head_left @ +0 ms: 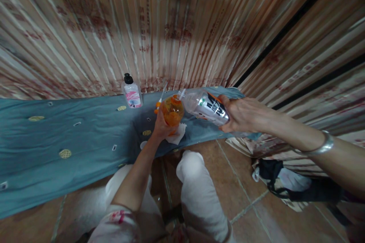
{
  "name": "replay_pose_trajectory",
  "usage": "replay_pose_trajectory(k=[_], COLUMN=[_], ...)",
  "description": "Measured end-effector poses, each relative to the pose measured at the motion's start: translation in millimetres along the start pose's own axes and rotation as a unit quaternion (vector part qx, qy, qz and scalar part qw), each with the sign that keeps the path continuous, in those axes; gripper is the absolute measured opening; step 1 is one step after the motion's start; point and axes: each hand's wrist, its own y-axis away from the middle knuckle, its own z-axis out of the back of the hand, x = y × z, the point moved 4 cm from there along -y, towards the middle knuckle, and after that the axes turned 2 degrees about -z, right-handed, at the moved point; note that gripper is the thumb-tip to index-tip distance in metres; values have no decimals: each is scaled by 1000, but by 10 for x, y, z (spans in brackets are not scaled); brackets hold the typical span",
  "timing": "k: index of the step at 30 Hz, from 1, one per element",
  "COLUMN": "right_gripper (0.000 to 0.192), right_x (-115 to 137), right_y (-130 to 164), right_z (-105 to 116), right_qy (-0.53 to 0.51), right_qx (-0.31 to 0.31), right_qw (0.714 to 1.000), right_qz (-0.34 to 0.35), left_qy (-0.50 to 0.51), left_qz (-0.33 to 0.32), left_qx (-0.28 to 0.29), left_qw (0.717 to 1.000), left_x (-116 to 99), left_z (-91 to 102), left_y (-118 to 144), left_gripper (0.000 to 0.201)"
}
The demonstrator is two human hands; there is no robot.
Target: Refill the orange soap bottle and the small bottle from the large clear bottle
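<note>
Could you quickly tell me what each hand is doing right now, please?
Left hand: closed around the orange bottle.
Right hand: closed around the clear labelled bottle, tipped toward the orange one.

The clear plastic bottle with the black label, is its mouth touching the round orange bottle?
Cannot tell. In the head view the clear plastic bottle is tipped toward the round orange bottle, but the spot where they meet is blurred.

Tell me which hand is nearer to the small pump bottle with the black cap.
Left. The left hand grips the orange bottle, just right of the pump bottle. The right hand holds the clear bottle farther right.
</note>
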Motion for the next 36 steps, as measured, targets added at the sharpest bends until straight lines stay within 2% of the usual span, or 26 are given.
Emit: replay_pose_trajectory(k=[5,12,28,36], right_gripper=[79,77,72,75], right_x=[9,20,-1,2], right_y=[10,24,0,2], right_z=[0,19,21,15], right_qy=[-1,12,17,19], right_qx=[-9,3,-19,8], right_qw=[1000,1000,999,1000], right_qz=[5,2,21,7], left_qy=[8,13,8,9], left_qz=[3,4,6,-2], left_qx=[15,6,-3,4], left_qw=[1000,1000,1000,1000], left_x=[8,33,-4,-5], left_z=[3,-15,-2,-2], left_y=[-9,-3,-3,-18], left_gripper=[137,136,132,132])
